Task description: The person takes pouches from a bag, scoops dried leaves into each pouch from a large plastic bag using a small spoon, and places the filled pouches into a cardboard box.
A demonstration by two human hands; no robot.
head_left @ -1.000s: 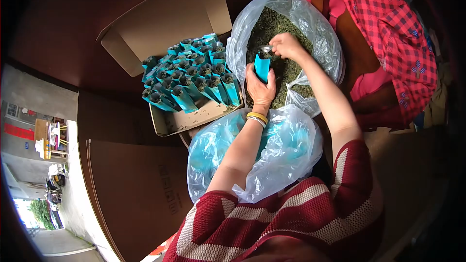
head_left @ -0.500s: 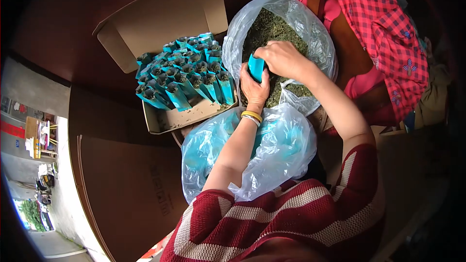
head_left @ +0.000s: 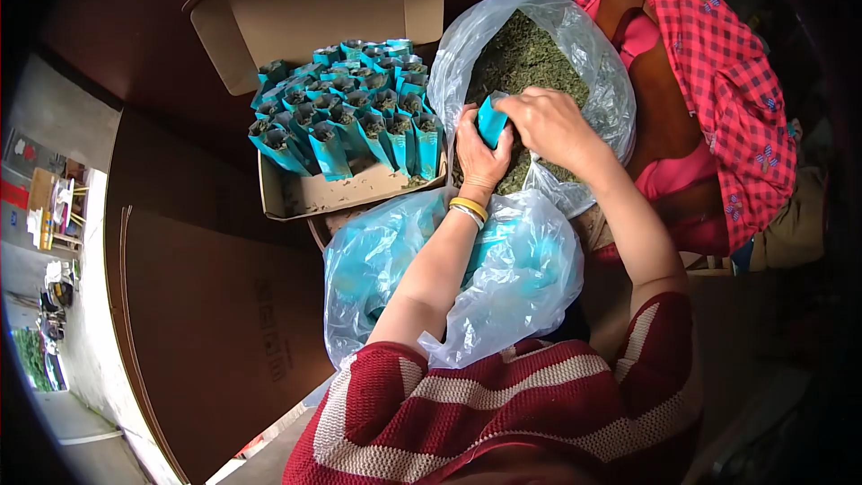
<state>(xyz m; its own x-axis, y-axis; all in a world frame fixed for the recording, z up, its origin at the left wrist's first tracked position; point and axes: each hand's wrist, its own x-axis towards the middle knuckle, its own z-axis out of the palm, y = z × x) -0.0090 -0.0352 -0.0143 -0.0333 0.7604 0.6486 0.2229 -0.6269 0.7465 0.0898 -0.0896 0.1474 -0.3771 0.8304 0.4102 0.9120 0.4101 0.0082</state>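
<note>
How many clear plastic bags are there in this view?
2. One clear plastic bag, beneath the right hand, holds dried green leaves; another bag, blue inside, lies under the left forearm. More may be hidden.

Held packet (head_left: 491, 123) turquoise; loose leaf (head_left: 521, 52) apparently olive; shirt (head_left: 503, 390) striped maroon and cream.

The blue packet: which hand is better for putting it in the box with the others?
Probably the left hand: its fingers wrap around the blue packet, and it is nearer the cardboard box. The right hand is at the packet's top, farther from the box.
</note>
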